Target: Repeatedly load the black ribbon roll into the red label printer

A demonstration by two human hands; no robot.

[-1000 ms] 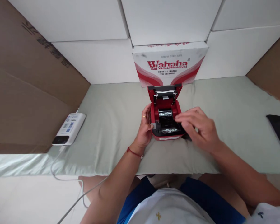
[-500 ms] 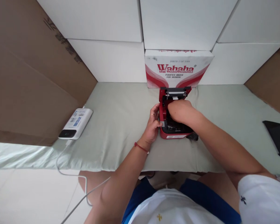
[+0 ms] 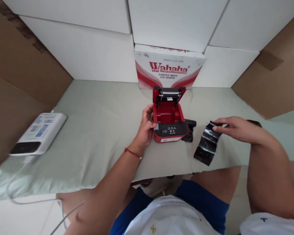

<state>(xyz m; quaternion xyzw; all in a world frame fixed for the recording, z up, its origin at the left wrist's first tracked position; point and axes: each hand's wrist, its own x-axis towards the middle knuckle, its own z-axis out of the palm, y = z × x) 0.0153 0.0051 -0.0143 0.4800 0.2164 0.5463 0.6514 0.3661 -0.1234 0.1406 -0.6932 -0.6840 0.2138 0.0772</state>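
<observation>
A small red and black label printer [image 3: 171,131] stands on the cloth with its lid raised, and its red inner bay shows no roll. My left hand [image 3: 146,128] is closed around the printer's left side, thumb at the front corner. To the right of the printer, my right hand [image 3: 238,130] pinches the top end of a roll of glossy black labels [image 3: 207,143], whose loose strip hangs down toward the table edge. Between the two, against the printer's right side, lies another black roll with a strip [image 3: 189,130].
A Wahaha carton [image 3: 170,67] stands right behind the printer, before stacked white boxes [image 3: 100,52]. Brown cardboard [image 3: 271,71] borders both sides. A white power bank [image 3: 39,133] with a cable [image 3: 26,202] lies at left. A dark phone [image 3: 254,123] is partly behind my right hand.
My right hand has come out of the printer's bay and moved right, with the black label roll in it. My left hand stays on the printer. The view has shifted.
</observation>
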